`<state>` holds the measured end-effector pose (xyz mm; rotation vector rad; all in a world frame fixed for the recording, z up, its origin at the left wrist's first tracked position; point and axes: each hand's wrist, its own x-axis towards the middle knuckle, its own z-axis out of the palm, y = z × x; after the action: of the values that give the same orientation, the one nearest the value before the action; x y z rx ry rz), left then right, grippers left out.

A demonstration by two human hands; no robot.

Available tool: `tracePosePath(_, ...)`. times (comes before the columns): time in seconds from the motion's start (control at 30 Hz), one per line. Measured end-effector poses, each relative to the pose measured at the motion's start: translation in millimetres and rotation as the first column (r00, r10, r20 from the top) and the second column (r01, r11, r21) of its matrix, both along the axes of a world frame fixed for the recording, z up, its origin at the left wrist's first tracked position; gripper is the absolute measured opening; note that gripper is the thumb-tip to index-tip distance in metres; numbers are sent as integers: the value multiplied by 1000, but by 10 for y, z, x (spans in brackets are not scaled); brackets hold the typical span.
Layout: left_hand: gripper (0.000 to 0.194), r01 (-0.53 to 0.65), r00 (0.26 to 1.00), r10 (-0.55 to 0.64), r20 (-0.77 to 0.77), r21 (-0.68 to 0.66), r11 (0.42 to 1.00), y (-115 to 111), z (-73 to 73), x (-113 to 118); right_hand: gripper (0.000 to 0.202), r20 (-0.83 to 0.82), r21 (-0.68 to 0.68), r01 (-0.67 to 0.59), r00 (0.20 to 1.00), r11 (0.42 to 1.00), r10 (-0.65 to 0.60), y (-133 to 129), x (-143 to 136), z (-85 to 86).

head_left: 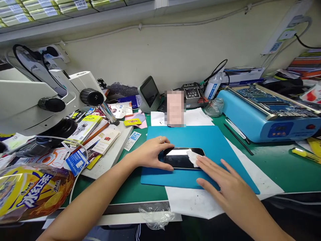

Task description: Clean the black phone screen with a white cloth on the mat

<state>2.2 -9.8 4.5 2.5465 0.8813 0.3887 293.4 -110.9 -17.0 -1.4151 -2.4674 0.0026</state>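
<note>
A black smartphone [178,158] lies screen up on a blue work mat [215,140]. My left hand [150,154], a ring on one finger, grips the phone's left end with fingers on its far edge and thumb on its near edge. My right hand [223,180] lies flat with fingers stretched out, pressing a small white wipe [194,156] onto the right part of the screen with its fingertips.
A microscope [47,97] and scattered packets fill the left side. A blue heating station [265,113] stands at the right, with a glass jar [215,107] and a small display unit [149,93] behind the mat. White paper [190,201] lies under the mat's near edge.
</note>
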Motion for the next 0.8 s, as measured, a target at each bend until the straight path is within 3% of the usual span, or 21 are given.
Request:
tracePosePath(0.1,76,11,1000,-11,19,4,1000,10,-14,-2,57,9,10,11,1000,1000,-11,105,-60,26)
tracePosePath(0.27,89,5,999,-4,52,-6,1000,6,4,1,63,7,50,-45,999,998,45,202,-500,75)
tracePosePath(0.5,91,-12,997,13,70,-13,1000,-15,42,-17,44,-17,101,-132,991,986,134,189,-939,20)
tracePosePath(0.63,78,4,999,-4,45,18,1000,17,17,-32,34,-57,117,-190,979,975,198,126,-856,35)
tracePosePath(0.8,64,5,1000,-6,29,36,999,37,5,-39,36,-28,73,-200,979,977,203,94,-366,116)
